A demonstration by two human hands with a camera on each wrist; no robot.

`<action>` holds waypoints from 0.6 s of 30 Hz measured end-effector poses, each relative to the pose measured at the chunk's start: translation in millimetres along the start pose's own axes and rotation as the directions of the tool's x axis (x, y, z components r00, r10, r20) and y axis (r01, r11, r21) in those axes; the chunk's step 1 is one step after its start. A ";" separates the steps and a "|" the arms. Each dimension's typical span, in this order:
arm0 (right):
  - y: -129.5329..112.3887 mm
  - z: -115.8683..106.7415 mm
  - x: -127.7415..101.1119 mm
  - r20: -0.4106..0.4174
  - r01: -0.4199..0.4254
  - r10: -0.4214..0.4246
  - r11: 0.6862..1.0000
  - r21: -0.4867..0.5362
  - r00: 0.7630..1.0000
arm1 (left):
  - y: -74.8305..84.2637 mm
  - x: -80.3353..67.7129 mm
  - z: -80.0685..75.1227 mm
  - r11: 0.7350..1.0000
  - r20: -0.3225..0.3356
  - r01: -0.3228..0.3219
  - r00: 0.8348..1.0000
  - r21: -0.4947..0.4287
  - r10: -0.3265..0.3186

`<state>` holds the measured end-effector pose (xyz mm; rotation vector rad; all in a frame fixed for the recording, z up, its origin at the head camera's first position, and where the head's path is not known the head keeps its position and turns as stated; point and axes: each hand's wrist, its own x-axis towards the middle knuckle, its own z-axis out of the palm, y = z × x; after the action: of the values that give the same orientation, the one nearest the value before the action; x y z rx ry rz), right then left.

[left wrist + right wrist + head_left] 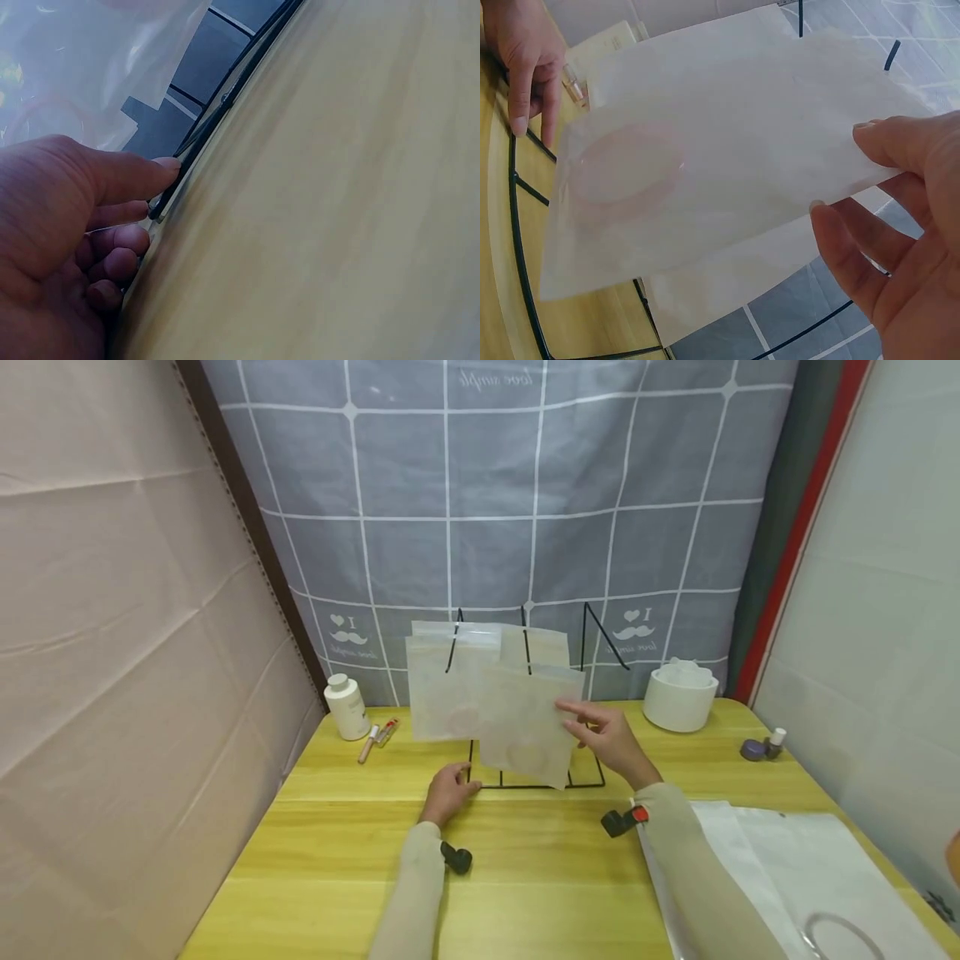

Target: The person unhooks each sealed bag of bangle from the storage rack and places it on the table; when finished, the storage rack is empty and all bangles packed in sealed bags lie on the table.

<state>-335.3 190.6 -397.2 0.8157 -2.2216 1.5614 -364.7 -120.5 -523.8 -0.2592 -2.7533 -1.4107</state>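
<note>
A black wire display rack [540, 787] stands on the table with hooks at its top. My left hand [448, 793] pinches the front left corner of its base between thumb and fingers. In the right wrist view, my right hand [907, 202] holds the edge of a frosted plastic bag [750, 142], thumb in front and fingers behind. A pink ring-shaped item [630, 165] shows through that bag's lower part. The bag hangs at a tilt by the middle hook. Other frosted bags [442, 685] hang at the left and behind; the right hook [606, 635] is bare.
A white bottle [347, 706] stands at the left, with two small tubes [368, 745] beside it. At the back right are a white round container [680, 697] and small bottles [765, 747]. More white bags [795, 860] lie at the right front, under my right forearm.
</note>
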 end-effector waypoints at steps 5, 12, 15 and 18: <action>-29.5 -0.3 -7.6 0.021 0.018 -0.016 0.998 -0.056 1.000 | -0.7 -0.1 0.8 1.000 -0.001 0.005 1.000 0.000 -0.005; -44.9 1.3 -15.8 -0.041 0.114 -0.121 0.982 -0.149 0.992 | -0.8 0.9 1.3 0.999 -0.011 0.001 1.000 0.032 0.000; -47.2 2.4 -17.3 -0.071 0.153 -0.166 0.974 -0.165 0.983 | -1.0 1.8 1.7 0.999 -0.019 -0.009 1.000 0.043 0.010; -50.7 3.7 -18.4 -0.089 0.188 -0.206 0.967 -0.173 0.975 | -1.2 2.4 2.5 0.999 -0.019 -0.008 1.000 0.049 0.009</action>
<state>-289.7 179.7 -370.3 0.8545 -2.0893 1.2808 -367.2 -118.9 -526.0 -0.2540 -2.7633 -1.3352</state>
